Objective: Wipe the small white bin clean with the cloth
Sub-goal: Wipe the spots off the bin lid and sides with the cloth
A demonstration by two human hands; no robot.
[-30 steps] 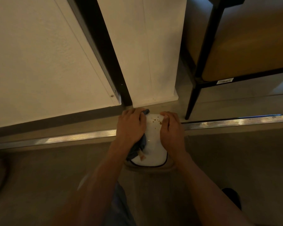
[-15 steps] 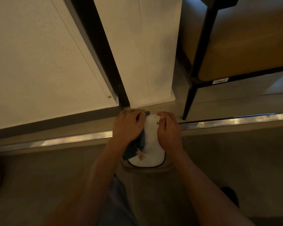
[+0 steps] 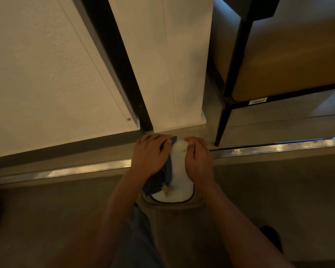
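Blue cloth [image 3: 159, 180] pressed on white bin [image 3: 179, 167] under left hand [image 3: 150, 153]'s curled fingers; right hand [image 3: 198, 161] grips bin

The white bin [image 3: 179, 161] is showing brown specks at 12 o'clock and a thin black edge line; the cloth [image 3: 159, 180] is showing blue.

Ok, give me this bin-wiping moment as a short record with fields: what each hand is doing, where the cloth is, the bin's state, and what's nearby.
left hand: the left hand presses the blue cloth against the bin's left side
right hand: the right hand rests on the bin's right side, fingers curled over it
bin: the small white bin, on the floor, with brownish specks still on top
nearby: a metal floor strip running behind the bin; a chair leg to the right
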